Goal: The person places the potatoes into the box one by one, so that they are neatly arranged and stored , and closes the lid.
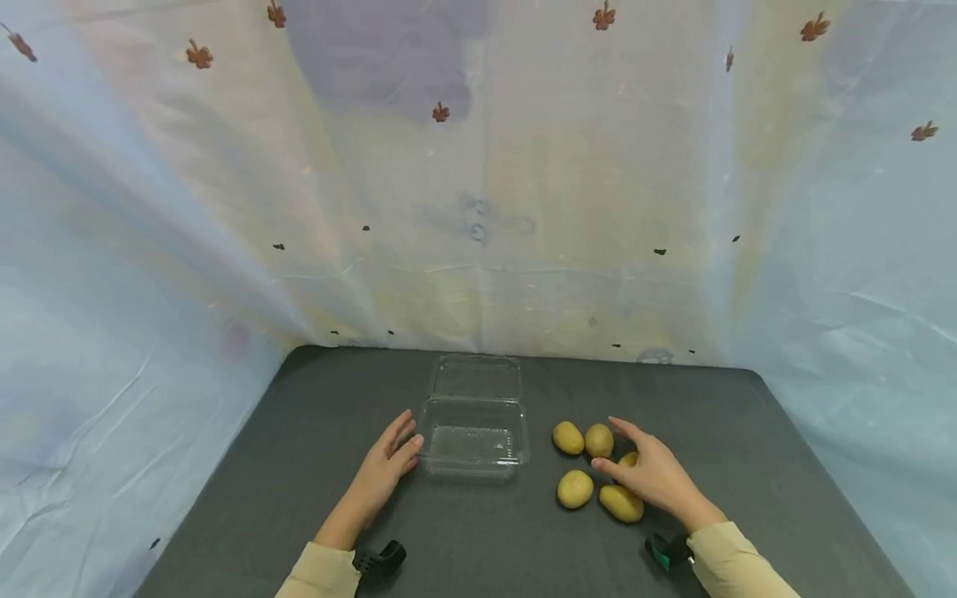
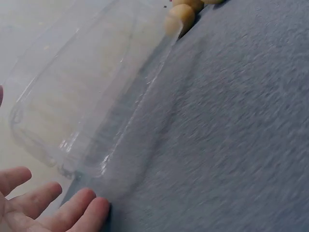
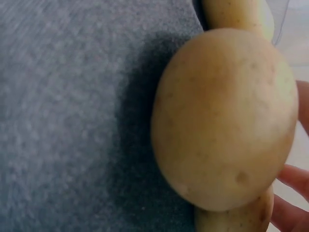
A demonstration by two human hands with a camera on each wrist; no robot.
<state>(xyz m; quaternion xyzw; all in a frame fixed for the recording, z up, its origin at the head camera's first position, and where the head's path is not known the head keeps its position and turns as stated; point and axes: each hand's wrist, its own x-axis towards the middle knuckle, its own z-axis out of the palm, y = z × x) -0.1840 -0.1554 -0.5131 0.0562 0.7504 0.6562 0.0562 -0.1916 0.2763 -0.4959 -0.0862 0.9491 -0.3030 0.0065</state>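
Observation:
A clear plastic clamshell container (image 1: 473,462) stands on the table, its lid (image 1: 477,378) folded back. My left hand (image 1: 385,473) is at the container's left side with fingers extended; in the left wrist view the fingertips lie close to its corner, and contact is unclear. Several potatoes lie in a loose group right of the container: a far-left potato (image 1: 568,438), a browner potato (image 1: 600,440), a near-left potato (image 1: 575,489) and a long potato (image 1: 621,503). My right hand (image 1: 650,473), thumb and fingers spread, hovers over another potato (image 1: 628,459), partly covering it.
The dark grey table (image 1: 478,548) has a far edge against a pale patterned curtain (image 1: 478,249), which also hangs at both sides. A black band (image 1: 380,559) is at the left wrist, another dark band (image 1: 668,551) at the right.

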